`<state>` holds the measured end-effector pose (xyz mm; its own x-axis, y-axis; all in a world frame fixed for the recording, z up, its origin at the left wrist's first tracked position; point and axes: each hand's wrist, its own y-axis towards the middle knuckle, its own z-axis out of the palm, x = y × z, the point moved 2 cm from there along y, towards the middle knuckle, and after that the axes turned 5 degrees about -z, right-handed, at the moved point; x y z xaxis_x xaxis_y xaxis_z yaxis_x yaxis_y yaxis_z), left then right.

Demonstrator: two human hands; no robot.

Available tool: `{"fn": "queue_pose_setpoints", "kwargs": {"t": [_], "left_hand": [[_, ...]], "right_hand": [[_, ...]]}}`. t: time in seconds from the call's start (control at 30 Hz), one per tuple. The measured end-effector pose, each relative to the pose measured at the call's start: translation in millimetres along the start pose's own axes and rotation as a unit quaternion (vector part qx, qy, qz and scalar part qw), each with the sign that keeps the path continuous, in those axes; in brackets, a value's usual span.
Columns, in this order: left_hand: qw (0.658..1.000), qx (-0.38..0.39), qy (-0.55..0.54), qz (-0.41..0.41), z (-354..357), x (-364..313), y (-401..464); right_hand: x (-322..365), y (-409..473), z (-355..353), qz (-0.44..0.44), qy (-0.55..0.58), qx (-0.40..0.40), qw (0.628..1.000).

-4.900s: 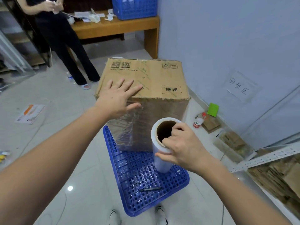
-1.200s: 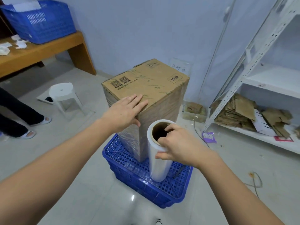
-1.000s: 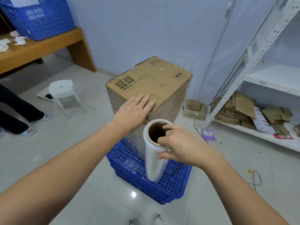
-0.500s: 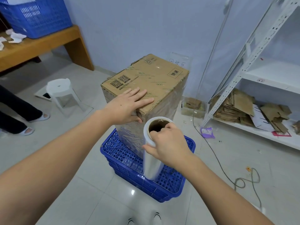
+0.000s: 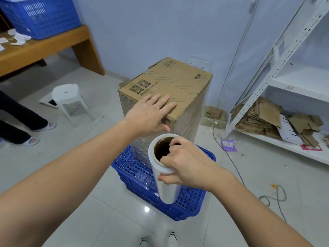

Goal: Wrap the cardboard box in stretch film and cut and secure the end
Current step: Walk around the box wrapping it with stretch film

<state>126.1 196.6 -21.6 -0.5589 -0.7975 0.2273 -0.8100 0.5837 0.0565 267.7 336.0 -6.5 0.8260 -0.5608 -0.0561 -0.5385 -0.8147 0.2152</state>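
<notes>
Tiled floor [image 5: 53, 175] and white shelving [image 5: 277, 68] swung further round behind the cardboard box [image 5: 170, 86] on its blue crate [image 5: 187, 207], left hand [image 5: 149, 116] flat on top, right hand [image 5: 187, 164] gripping the film roll [image 5: 165, 186], so likely still mid-wrap, cutting yet to come.
</notes>
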Motion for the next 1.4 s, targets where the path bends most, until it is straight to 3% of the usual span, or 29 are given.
{"fn": "queue_pose_setpoints", "kwargs": {"t": [0.2,0.37,0.6,0.73,0.93,1.03,1.27,1.4], "left_hand": [[0.995,-0.096,-0.029,-0.010,0,-10,-1],[0.992,-0.111,-0.052,-0.017,4,-10,-1],[0.995,-0.085,-0.052,-0.016,13,-12,-18],[0.996,-0.078,-0.053,0.002,17,-11,-25],[0.985,-0.035,-0.055,0.161,19,50,-17],[0.981,-0.024,-0.072,0.176,22,96,-7],[0.976,-0.008,-0.139,0.168,38,106,1],[0.974,-0.015,-0.154,0.165,42,103,1]], "right_hand": [[0,-8,2,-0.012,0.015,0.067,0.998],[4,-17,-2,0.026,-0.002,0.119,0.993],[14,-20,-9,0.226,-0.001,0.150,0.962],[26,-9,-1,0.332,-0.020,0.126,0.934],[37,8,2,0.429,-0.036,0.122,0.894],[45,18,8,0.471,-0.018,0.107,0.875],[60,49,24,0.485,-0.105,0.087,0.864],[65,53,33,0.393,-0.123,0.015,0.911]]}}
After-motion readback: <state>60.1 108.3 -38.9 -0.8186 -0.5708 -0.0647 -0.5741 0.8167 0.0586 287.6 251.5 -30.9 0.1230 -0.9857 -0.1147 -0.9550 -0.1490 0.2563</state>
